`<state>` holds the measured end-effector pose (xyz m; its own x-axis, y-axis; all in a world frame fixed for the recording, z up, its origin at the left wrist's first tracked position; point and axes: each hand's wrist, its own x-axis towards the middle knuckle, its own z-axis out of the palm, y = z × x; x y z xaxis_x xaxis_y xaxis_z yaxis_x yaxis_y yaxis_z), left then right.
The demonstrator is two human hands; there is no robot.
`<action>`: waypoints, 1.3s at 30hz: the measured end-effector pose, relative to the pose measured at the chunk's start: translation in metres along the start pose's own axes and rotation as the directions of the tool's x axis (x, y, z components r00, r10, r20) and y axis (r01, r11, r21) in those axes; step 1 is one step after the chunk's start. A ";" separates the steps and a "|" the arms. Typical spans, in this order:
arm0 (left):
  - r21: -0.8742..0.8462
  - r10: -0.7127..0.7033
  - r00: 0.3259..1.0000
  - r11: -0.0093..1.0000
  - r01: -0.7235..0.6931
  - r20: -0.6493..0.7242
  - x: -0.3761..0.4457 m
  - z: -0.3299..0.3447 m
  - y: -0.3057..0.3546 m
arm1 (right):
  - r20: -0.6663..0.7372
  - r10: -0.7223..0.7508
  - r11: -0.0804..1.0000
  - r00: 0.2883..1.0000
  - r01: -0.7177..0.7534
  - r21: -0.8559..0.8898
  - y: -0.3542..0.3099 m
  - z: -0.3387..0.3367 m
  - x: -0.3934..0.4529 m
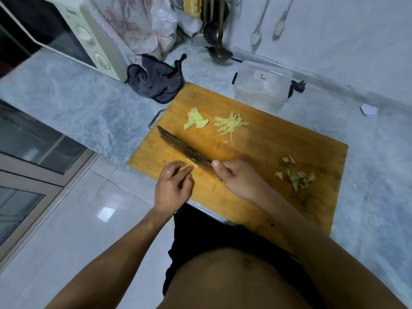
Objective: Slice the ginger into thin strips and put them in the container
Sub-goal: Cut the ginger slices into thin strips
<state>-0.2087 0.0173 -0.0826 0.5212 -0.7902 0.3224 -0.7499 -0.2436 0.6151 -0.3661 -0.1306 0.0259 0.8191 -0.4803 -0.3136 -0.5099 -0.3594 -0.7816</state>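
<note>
A person is standing at a grey marble counter (73, 101) and working on a wooden cutting board (278, 141). The right hand (239, 179) is gripping the handle of a cleaver (186, 150), with the fingers curled around it and the thumb lying on the side of the blade. The blade is standing on its edge on the board, and it is pointing away from the person to the left.

The left hand (174, 186) is resting on the near left part of the board. Its fingers are almost straight and they are pressing down on a small pale piece of ginger (192, 164), just beside the blade. Most of this piece is hiding under the fingertips and the cleaver.

Further back on the board, a few flat ginger slices (196, 120) are lying in a small heap. Just to the right of them, a loose pile of thin ginger strips (230, 124) is lying. Brownish ginger peelings (297, 175) are lying near the right edge of the board, well apart from the strips.

A clear plastic container (262, 85) is standing at the far edge of the board. I cannot tell whether anything is inside it. A dark cloth (156, 81) is lying left of it, next to a cream microwave oven (89, 41).
</note>
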 end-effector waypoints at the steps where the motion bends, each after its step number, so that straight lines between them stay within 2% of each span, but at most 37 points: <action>1: -0.074 -0.091 0.996 0.993 0.090 -0.015 0.001 -0.003 0.005 | -0.019 -0.011 1.000 1.000 0.011 0.010 0.000 -0.003 -0.002; 5: -0.268 -0.314 0.939 0.925 0.270 -0.138 0.013 -0.017 0.026 | -0.079 -0.083 0.989 0.993 0.072 -0.129 0.006 -0.017 -0.010; 8: -0.408 -0.508 0.829 0.826 0.390 -0.234 0.027 -0.028 0.038 | -0.119 -0.150 0.928 0.982 0.098 -0.360 0.016 -0.024 -0.016; 10: -0.447 -0.565 0.778 0.792 0.416 -0.276 0.035 -0.034 0.042 | -0.155 -0.190 0.869 0.969 0.093 -0.486 0.022 -0.026 -0.021; 11: -0.432 -0.545 0.788 0.808 0.401 -0.287 0.039 -0.037 0.044 | -0.167 -0.203 0.846 0.965 0.087 -0.526 0.024 -0.026 -0.024; 13: -0.300 -0.407 0.866 0.898 0.322 -0.290 0.048 -0.041 0.045 | -0.162 -0.208 0.797 0.965 0.071 -0.600 0.028 -0.025 -0.026; 15: -0.155 -0.241 0.958 0.964 0.218 -0.155 0.060 -0.042 0.044 | -0.140 -0.222 0.749 0.965 0.076 -0.658 0.034 -0.021 -0.029; 16: -0.106 -0.172 0.985 0.980 0.169 -0.020 0.068 -0.042 0.043 | -0.136 -0.240 0.730 0.961 0.086 -0.678 0.036 -0.020 -0.031; 17: -0.072 -0.117 0.984 0.989 0.128 0.135 0.077 -0.041 0.045 | -0.135 -0.276 0.706 0.952 0.105 -0.701 0.039 -0.019 -0.033; 18: -0.049 -0.080 0.956 0.994 0.098 0.283 0.085 -0.039 0.047 | -0.135 -0.325 0.682 0.936 0.133 -0.720 0.041 -0.019 -0.034; 20: -0.030 -0.074 0.859 0.994 0.103 0.506 0.101 -0.035 0.054 | -0.136 -0.412 0.652 0.901 0.188 -0.735 0.043 -0.016 -0.037; 22: -0.070 -0.133 0.768 0.972 0.226 0.627 0.116 -0.032 0.061 | -0.153 -0.478 0.631 0.865 0.217 -0.745 0.044 -0.016 -0.039; 24: -0.131 -0.172 0.718 0.930 0.345 0.675 0.127 -0.029 0.063 | -0.163 -0.518 0.619 0.839 0.237 -0.749 0.046 -0.017 -0.041; 26: -0.144 -0.168 0.729 0.927 0.345 0.663 0.132 -0.026 0.063 | -0.171 -0.538 0.614 0.826 0.244 -0.751 0.048 -0.019 -0.042; 28: -0.158 -0.180 0.780 0.929 0.335 0.599 0.134 -0.024 0.061 | -0.183 -0.520 0.631 0.834 0.231 -0.741 0.048 -0.021 -0.043; 32: -0.233 -0.248 0.903 0.911 0.340 0.350 0.128 -0.027 0.052 | -0.189 -0.423 0.692 0.886 0.181 -0.699 0.049 -0.022 -0.044; 34: -0.279 -0.279 0.942 0.904 0.324 0.188 0.121 -0.036 0.044 | -0.203 -0.291 0.760 0.935 0.097 -0.642 0.045 -0.025 -0.046; 36: -0.289 -0.304 0.948 0.903 0.317 0.089 0.110 -0.048 0.036 | -0.252 -0.142 0.838 0.957 -0.019 -0.545 0.041 -0.029 -0.046; 39: -0.243 -0.302 0.946 0.915 0.323 0.122 0.087 -0.057 0.021 | -0.312 0.036 0.916 0.949 -0.156 -0.370 0.037 -0.034 -0.045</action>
<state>-0.1560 -0.0248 -0.0005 0.6692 -0.7424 0.0314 -0.4186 -0.3417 0.8414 -0.4312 -0.1496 0.0292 0.6771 -0.7189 -0.1574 -0.6923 -0.5497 -0.4675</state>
